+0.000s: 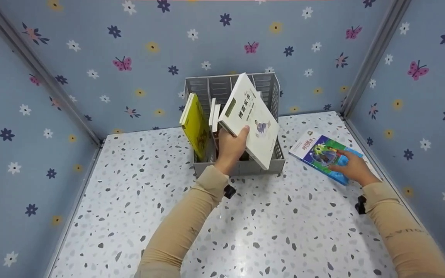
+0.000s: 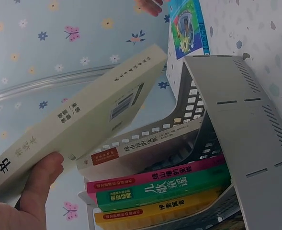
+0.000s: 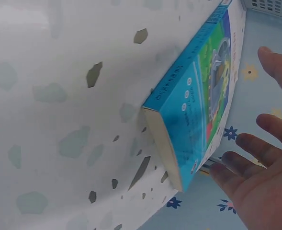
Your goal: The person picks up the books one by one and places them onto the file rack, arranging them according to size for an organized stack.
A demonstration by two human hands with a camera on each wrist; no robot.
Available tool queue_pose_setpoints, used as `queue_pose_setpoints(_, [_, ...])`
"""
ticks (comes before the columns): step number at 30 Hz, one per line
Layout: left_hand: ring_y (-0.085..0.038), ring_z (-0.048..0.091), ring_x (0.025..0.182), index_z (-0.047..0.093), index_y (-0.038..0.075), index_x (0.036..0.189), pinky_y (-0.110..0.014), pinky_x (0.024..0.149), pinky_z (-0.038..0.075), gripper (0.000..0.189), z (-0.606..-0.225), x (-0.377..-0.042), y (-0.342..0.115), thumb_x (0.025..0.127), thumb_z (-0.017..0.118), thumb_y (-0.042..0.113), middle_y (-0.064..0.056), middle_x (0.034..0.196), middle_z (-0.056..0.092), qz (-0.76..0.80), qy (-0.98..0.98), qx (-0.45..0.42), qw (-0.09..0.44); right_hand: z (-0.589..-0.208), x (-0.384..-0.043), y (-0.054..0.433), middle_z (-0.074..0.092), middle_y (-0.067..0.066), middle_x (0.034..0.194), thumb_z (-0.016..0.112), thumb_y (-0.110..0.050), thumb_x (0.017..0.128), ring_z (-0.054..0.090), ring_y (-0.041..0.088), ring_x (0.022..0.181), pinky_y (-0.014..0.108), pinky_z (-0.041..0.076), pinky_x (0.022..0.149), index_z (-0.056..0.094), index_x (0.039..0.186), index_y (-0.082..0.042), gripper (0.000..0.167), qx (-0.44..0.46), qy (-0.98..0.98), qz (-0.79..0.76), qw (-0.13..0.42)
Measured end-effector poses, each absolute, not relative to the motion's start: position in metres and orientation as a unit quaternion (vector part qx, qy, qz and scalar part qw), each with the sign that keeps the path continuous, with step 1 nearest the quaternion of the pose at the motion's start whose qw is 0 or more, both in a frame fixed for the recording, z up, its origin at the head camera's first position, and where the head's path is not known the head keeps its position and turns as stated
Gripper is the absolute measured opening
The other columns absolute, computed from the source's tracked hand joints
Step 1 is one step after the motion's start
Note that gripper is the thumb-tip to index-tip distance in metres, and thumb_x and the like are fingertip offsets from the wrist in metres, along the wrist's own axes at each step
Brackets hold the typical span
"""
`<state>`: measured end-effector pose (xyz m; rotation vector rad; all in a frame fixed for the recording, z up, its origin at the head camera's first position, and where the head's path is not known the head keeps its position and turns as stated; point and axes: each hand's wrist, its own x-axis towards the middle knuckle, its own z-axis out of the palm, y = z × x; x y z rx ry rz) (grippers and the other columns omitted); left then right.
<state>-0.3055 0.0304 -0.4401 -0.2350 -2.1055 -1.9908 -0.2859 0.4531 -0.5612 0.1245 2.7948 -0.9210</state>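
Observation:
A white book (image 1: 259,127) is gripped by my left hand (image 1: 231,148), thumb on its cover, and held tilted above the grey divided basket (image 1: 242,168). Its thick spine faces the camera in the left wrist view. Over a blue and green book (image 1: 315,154) lying flat on the table at the right hovers my right hand (image 1: 352,168). In the right wrist view the fingers (image 3: 260,148) are spread and apart from that book. Inside the basket stand a yellow-green book (image 1: 196,127) and several others, including a green-spined book (image 2: 164,189).
A speckled white table (image 1: 149,216) lies under everything. Blue flowered panels (image 1: 91,46) stand behind and at both sides, with the right panel (image 1: 431,116) near my right hand. The basket's back rests close to the rear panel.

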Motion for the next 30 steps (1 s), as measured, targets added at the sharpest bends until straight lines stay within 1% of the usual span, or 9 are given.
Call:
queue_pose_setpoints(6, [-0.036,0.080,0.110,0.067,-0.006,0.139,-0.039,0.093,0.066,0.040,-0.439,-0.306,0.040,0.100,0.068,0.006,-0.025,0.131,0.076,-0.651,-0.742,-0.080,0.141,-0.572,-0.284,0.454,0.022,0.041,0.171,0.075,-0.036,0.102,0.021,0.065,0.156,0.078,0.028,0.123,0.024,0.168,0.007,0.094,0.048,0.945,-0.303,0.118])
queue_pose_setpoints(10, [-0.034,0.080,0.110,0.069,-0.004,0.138,-0.040,0.092,0.067,0.039,-0.439,-0.306,0.046,0.101,0.067,0.008,-0.023,0.130,0.077,-0.632,-0.755,-0.080,0.155,-0.578,-0.286,0.452,0.024,0.042,0.170,0.076,-0.035,0.102,0.024,0.065,0.155,0.077,0.028,0.124,0.023,0.168,0.009,0.095,0.049,0.945,-0.296,0.128])
queue_pose_setpoints(16, [-0.034,0.080,0.108,0.072,-0.006,0.128,-0.042,0.093,0.066,0.032,-0.443,-0.309,0.054,0.099,0.068,0.008,-0.023,0.122,0.079,-0.589,-0.777,-0.092,0.202,-0.583,-0.289,0.448,0.023,0.042,0.170,0.077,-0.036,0.101,0.025,0.065,0.155,0.077,0.028,0.124,0.021,0.168,0.009,0.098,0.040,0.948,-0.282,0.142])
queue_pose_setpoints(19, [-0.035,0.079,0.112,0.071,-0.007,0.130,-0.043,0.095,0.066,0.034,-0.445,-0.311,0.059,0.099,0.067,0.006,-0.025,0.124,0.078,-0.585,-0.777,-0.096,0.214,-0.585,-0.289,0.448,0.023,0.042,0.170,0.078,-0.037,0.100,0.024,0.065,0.155,0.077,0.028,0.124,0.021,0.168,0.010,0.100,0.036,0.947,-0.280,0.151])
queue_pose_setpoints(22, [-0.035,0.079,0.114,0.070,-0.006,0.133,-0.043,0.095,0.066,0.035,-0.446,-0.312,0.065,0.100,0.066,0.007,-0.025,0.127,0.077,-0.582,-0.779,-0.094,0.214,-0.585,-0.290,0.449,0.024,0.043,0.169,0.079,-0.038,0.099,0.024,0.066,0.154,0.078,0.028,0.124,0.024,0.166,0.011,0.100,0.032,0.948,-0.277,0.153])
queue_pose_setpoints(26, [-0.036,0.080,0.108,0.073,-0.003,0.126,-0.046,0.089,0.067,0.030,-0.447,-0.313,0.073,0.101,0.065,0.011,-0.023,0.121,0.080,-0.554,-0.799,-0.079,0.221,-0.587,-0.290,0.451,0.023,0.043,0.169,0.080,-0.034,0.098,0.022,0.066,0.155,0.078,0.026,0.125,0.026,0.165,0.013,0.098,0.028,0.951,-0.268,0.153])
queue_pose_setpoints(29, [-0.035,0.080,0.096,0.073,-0.002,0.120,-0.047,0.081,0.066,0.025,-0.449,-0.315,0.078,0.102,0.064,0.011,-0.022,0.113,0.081,-0.542,-0.805,-0.080,0.229,-0.588,-0.288,0.451,0.022,0.044,0.169,0.080,-0.029,0.098,0.021,0.066,0.155,0.077,0.025,0.125,0.027,0.164,0.014,0.095,0.017,0.954,-0.257,0.153])
queue_pose_setpoints(30, [-0.035,0.080,0.095,0.073,-0.003,0.120,-0.047,0.080,0.065,0.024,-0.450,-0.316,0.080,0.102,0.064,0.010,-0.022,0.112,0.081,-0.542,-0.804,-0.082,0.230,-0.588,-0.287,0.452,0.022,0.044,0.169,0.080,-0.028,0.098,0.021,0.066,0.155,0.077,0.025,0.125,0.027,0.164,0.014,0.094,0.012,0.955,-0.254,0.152])
